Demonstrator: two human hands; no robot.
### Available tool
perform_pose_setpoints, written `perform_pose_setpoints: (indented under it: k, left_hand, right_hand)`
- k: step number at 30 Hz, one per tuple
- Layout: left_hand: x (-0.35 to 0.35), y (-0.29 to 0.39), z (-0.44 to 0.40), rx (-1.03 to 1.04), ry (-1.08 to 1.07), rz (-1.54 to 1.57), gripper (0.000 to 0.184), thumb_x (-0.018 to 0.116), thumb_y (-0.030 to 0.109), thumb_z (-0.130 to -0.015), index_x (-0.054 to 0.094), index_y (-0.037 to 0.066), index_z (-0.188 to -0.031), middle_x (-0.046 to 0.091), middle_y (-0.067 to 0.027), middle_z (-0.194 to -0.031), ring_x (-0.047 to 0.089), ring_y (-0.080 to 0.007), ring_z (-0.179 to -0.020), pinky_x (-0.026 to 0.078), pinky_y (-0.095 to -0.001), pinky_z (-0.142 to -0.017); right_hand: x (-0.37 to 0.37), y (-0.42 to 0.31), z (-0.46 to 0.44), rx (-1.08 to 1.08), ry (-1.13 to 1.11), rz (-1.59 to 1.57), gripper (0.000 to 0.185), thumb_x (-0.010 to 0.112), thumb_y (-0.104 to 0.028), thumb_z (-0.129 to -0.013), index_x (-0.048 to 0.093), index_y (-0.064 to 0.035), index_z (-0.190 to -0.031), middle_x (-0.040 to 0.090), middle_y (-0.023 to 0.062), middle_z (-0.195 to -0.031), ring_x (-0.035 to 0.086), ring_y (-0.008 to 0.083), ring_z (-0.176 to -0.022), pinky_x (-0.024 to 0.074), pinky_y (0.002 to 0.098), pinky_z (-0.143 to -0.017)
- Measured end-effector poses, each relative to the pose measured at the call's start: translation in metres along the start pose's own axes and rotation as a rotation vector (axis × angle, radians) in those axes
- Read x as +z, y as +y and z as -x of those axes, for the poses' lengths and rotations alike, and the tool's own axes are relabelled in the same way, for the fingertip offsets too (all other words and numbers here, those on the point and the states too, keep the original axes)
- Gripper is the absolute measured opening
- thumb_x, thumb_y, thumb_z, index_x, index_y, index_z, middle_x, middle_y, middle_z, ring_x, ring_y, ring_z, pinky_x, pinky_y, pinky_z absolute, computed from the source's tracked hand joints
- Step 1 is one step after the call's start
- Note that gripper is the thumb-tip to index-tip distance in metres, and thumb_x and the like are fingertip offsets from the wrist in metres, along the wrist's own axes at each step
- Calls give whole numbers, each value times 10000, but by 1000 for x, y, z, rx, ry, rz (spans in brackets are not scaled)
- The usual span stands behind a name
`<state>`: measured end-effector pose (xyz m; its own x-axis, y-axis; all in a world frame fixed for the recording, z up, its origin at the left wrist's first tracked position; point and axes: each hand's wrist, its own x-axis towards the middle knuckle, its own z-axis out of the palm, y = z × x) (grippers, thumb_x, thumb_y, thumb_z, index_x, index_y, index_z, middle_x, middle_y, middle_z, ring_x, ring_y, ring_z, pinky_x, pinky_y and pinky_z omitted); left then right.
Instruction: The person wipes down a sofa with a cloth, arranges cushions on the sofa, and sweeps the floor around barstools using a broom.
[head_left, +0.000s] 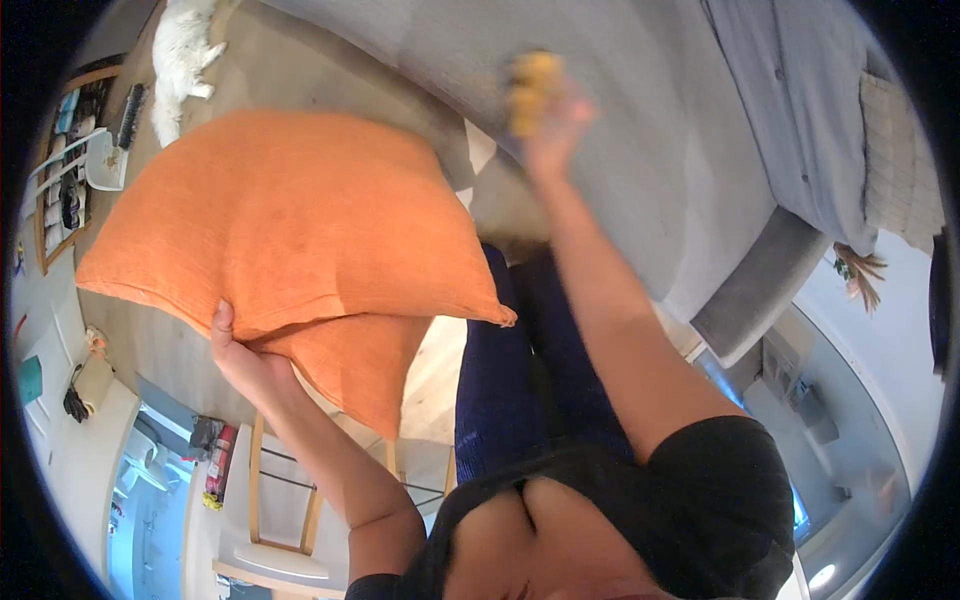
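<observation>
My left hand [247, 362] grips the near edge of a large orange cushion [290, 215], with the thumb on top and the fingers hidden beneath. More orange fabric [350, 365] hangs below that edge; whether it is a second cushion or a fold, I cannot tell. My right hand [560, 125] is stretched out over the grey sofa [660, 170], away from the cushion. It is closed around a small yellow object [533, 92], smeared by motion, so its kind does not show.
A white furry animal [183, 60] lies on the floor at the upper left, near a dustpan [105, 160] and a brush [131, 115]. A grey sofa armrest [760, 285] stands to the right. Behind my left arm is a wooden-framed chair [285, 490].
</observation>
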<state>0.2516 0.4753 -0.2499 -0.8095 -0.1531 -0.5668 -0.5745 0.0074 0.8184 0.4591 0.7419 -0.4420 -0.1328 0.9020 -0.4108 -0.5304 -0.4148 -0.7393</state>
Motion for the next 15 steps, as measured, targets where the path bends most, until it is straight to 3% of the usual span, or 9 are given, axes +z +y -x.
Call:
perform_pose_setpoints:
  k: [2, 5, 7, 9, 10, 11, 12, 14, 15]
  left_hand:
    - [0, -1, -4, 2, -18, 19, 408, 616, 125, -739, 524, -67, -1087, 574, -148, -1071, 559, -262, -995, 449, -371, -888]
    - [2, -9, -7, -1, -27, 31, 434, 631, 122, -713, 525, -59, -1093, 565, -139, -1082, 548, -257, -1001, 435, -362, -893]
    - [3, -10, -4, 12, -10, 27, 437, 633, 124, -712, 525, -60, -1093, 565, -137, -1081, 547, -255, -1001, 432, -357, -896]
    - [6, -8, -1, 5, 21, 24, 441, 636, 123, -709, 525, -63, -1093, 565, -140, -1080, 548, -253, -1000, 432, -357, -895]
    - [6, -7, -1, 11, 16, 25, 441, 636, 123, -709, 525, -63, -1093, 565, -140, -1080, 548, -253, -1000, 432, -357, -895]
    - [5, -5, -4, -4, -8, 26, 446, 635, 123, -707, 524, -63, -1097, 565, -140, -1081, 548, -254, -999, 431, -357, -897]
    - [6, -1, -5, -15, -32, 27, 451, 635, 123, -705, 522, -63, -1101, 565, -140, -1083, 548, -255, -999, 430, -357, -898]
    - [15, 5, -8, 15, 16, 9, 465, 635, 135, -705, 517, -65, -1109, 562, -143, -1087, 547, -259, -1000, 429, -357, -901]
    - [18, 7, -7, 20, 72, -14, 479, 636, 147, -705, 512, -67, -1116, 560, -146, -1091, 545, -263, -1002, 429, -358, -903]
  right_hand:
    - [-67, -68, -42, -314, -87, -10, 392, 367, -373, -941, 519, -19, -1018, 566, 74, -900, 548, 155, -764, 459, 266, -659]
    - [-90, -77, -68, -235, 720, 574, 306, 418, -303, -929, 518, -15, -957, 561, 82, -885, 542, 175, -784, 452, 302, -698]
    - [-79, -24, -91, -438, 475, 744, 197, 454, -205, -895, 509, -19, -927, 549, 91, -885, 531, 213, -799, 439, 346, -748]
    - [2, 52, -75, -326, 245, 1449, 243, 453, -78, -835, 529, 17, -1045, 558, 183, -1059, 543, 330, -955, 416, 401, -840]
    - [54, 70, -50, -722, -89, 1503, 241, 477, -52, -777, 597, -8, -982, 600, 186, -963, 576, 326, -889, 451, 417, -772]
    - [94, 87, -44, -30, -432, 1395, 287, 485, -41, -787, 611, -64, -1044, 588, 176, -1043, 551, 347, -969, 435, 406, -848]
    - [117, 105, -34, -43, -835, 1310, 277, 501, -34, -802, 622, -88, -1045, 571, 143, -1065, 516, 331, -1011, 410, 376, -895]
    - [167, 85, -5, -298, -1020, 1257, 247, 511, -25, -809, 633, -78, -1018, 553, 121, -1053, 492, 296, -1022, 397, 348, -909]
    - [167, 79, -20, -476, -815, 1127, 203, 561, -93, -808, 637, -75, -996, 557, 121, -987, 514, 278, -970, 413, 354, -876]
